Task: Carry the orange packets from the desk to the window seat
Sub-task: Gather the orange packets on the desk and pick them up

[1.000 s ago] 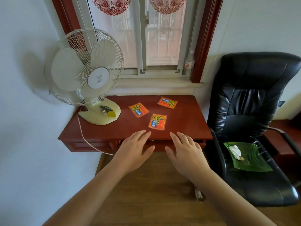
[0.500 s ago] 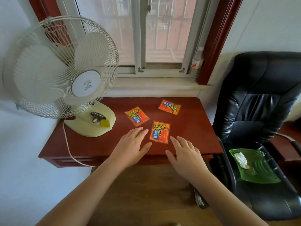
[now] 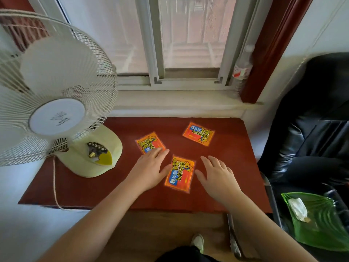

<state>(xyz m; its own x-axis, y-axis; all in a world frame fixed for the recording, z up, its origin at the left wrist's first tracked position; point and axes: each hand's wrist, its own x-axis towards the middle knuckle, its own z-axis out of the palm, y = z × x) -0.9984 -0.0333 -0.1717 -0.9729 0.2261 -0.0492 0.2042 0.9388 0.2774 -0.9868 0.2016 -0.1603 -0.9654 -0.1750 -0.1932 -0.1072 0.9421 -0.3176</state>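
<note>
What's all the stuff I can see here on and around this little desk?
Orange foil packets: three, orange, flat on the desk.
Reddish-brown wooden desk: one, under the window.
White electric mesh fan: one, cream base, desk's left end.
Pale stone window seat: one, behind the desk.
Clear plastic bottle: one, sill's right corner.
Black leather chair: one, right.
Green glass leaf dish: one, on chair, holding crumpled white tissue.
Left hand: open, fingertips on a packet.
Right hand: open, beside the nearest packet.
</note>
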